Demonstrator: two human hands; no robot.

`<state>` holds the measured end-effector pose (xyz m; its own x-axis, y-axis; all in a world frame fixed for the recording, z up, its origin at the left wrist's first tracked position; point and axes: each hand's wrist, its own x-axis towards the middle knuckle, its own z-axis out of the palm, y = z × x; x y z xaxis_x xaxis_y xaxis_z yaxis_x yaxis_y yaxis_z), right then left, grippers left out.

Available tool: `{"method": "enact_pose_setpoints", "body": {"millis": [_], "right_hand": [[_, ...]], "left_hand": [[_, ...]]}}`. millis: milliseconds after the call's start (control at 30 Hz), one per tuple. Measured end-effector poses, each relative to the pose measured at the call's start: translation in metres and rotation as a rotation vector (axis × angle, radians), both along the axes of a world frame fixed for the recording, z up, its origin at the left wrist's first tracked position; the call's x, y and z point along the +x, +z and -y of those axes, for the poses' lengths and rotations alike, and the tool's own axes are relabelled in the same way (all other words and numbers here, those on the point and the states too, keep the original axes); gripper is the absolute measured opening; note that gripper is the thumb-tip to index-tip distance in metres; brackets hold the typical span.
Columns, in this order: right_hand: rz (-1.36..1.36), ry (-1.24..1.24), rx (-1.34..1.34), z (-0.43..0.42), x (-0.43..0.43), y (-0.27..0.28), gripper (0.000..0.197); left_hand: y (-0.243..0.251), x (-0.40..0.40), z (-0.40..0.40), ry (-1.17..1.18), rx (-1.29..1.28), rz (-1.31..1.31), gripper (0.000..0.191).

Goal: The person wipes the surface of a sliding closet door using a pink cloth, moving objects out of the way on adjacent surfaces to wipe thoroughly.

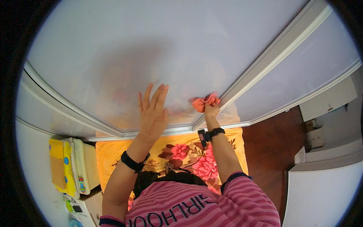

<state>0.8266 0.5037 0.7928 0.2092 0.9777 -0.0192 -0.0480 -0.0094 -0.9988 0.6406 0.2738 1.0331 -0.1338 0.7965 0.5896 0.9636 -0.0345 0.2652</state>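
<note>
My right hand (211, 110) grips a crumpled orange-pink cloth (204, 102) against the low right part of a glossy pale panel (181, 42), beside its white vertical frame strip (272, 54). The panel looks like a wardrobe's sliding door. To the left, my left hand (153, 113) is raised in front of the same panel with its fingers spread and nothing in it. Whether its fingertips touch the surface I cannot tell. Both wrists wear black straps, and a small dark device (204, 137) is fixed at the right one.
Below the door's bottom track (167, 131) lies a yellow flowered blanket (170, 142). A yellow padded item (61, 164) and a cream plastic piece (88, 161) stand at left, near a small cabinet (93, 203). Dark reddish-brown floor (266, 153) and a white-topped furniture piece (326, 195) are at right.
</note>
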Motion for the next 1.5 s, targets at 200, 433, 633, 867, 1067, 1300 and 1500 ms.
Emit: {"method": "enact_pose_setpoints", "body": {"millis": [200,433,633,867,1067,1300,1500], "right_hand": [[0.676,0.154,0.7,0.042,0.055,0.247,0.04],[1.737,-0.103,1.19,0.034,0.075,0.392,0.027],[2.209,0.046,1.127,0.013,0.061,0.303,0.02],[2.309,0.517,0.805,0.001,0.049,0.13,0.021],[2.207,0.818,0.486,-0.004,0.045,0.057,0.023],[2.311,0.568,0.771,0.0,0.057,0.124,0.031],[2.284,0.236,0.949,-0.006,0.088,0.281,0.014]], "left_hand": [[0.012,0.007,0.008,0.0,0.004,0.055,0.073],[0.021,0.022,0.0,-0.06,0.049,0.112,0.072],[0.01,0.012,0.005,0.008,0.134,0.107,0.076],[-0.002,-0.012,0.032,0.144,0.061,0.024,0.079],[0.0,-0.014,0.052,0.17,0.002,0.022,0.08],[-0.012,-0.028,0.082,0.15,0.008,-0.005,0.079],[0.001,-0.042,0.099,0.091,0.042,0.076,0.075]]}}
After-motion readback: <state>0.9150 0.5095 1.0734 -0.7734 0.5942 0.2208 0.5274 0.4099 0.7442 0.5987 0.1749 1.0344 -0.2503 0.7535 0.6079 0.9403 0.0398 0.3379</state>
